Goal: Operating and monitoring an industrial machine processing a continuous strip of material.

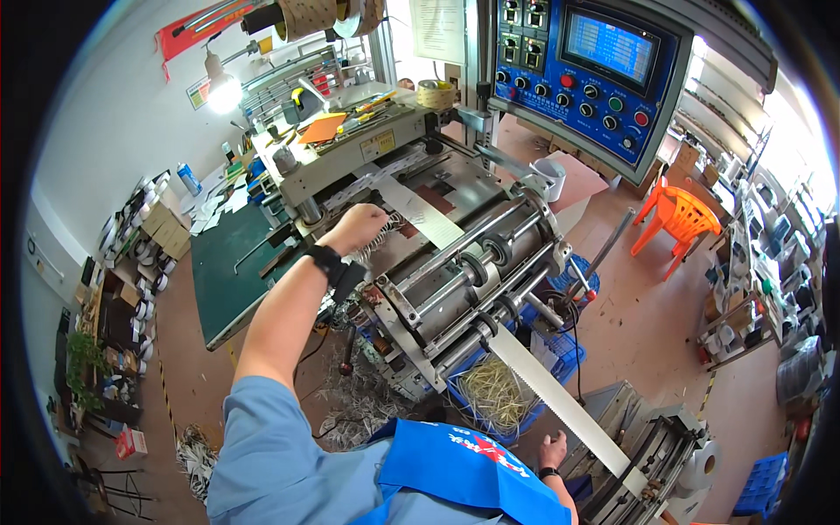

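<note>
My left hand is closed over the bed of a press-like machine, with a curly, jagged strip of thin scrap at its fingers. Beside it a pale paper strip runs across the metal bed to the machine's rollers. Past the rollers the strip continues as a long band with a toothed edge, down to a second roller unit at the lower right. Low and just left of that band is my right hand, its fingers loosely bent and apart, with nothing seen in them.
A blue control panel with a screen hangs at the upper right. Under the rollers stands a blue crate of yellowish shreds. Scrap shreds lie on the floor. An orange chair stands at right, a green-topped table at left.
</note>
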Tool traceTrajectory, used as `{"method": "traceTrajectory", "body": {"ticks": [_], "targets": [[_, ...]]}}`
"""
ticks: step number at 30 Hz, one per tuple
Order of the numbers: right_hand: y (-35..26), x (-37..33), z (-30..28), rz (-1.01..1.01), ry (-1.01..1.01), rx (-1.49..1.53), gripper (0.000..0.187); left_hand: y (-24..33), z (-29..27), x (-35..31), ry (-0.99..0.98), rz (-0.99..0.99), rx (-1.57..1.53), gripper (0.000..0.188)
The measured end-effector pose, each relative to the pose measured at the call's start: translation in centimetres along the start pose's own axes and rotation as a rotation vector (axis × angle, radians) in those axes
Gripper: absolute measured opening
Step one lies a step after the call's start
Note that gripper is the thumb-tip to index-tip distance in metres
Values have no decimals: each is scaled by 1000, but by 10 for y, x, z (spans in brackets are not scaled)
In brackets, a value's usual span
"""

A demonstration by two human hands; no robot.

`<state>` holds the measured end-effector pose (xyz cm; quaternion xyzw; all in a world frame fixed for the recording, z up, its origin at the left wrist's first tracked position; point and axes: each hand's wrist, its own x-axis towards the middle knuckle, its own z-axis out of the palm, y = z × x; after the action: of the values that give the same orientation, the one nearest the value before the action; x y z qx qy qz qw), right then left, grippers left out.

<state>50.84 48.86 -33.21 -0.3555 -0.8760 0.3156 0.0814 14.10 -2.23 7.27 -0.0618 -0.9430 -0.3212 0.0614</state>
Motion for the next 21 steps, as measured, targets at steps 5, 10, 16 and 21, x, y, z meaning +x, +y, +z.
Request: {"method": "traceTrajectory", "body": {"ticks": [5,10,16,21], "targets": [[25,-36,5,70,-113,14,40,-8,16,19,-40,-256,3,36],[46,-54,12,105,-258,58,29,-58,-9,17,32,-292,147,36],[48,-54,12,172,-254,71,26,-81,-35,-4,64,-382,-49,53],[33,-48,4,61,-273,112,26,-56,-28,1,41,-392,-408,60]]}}
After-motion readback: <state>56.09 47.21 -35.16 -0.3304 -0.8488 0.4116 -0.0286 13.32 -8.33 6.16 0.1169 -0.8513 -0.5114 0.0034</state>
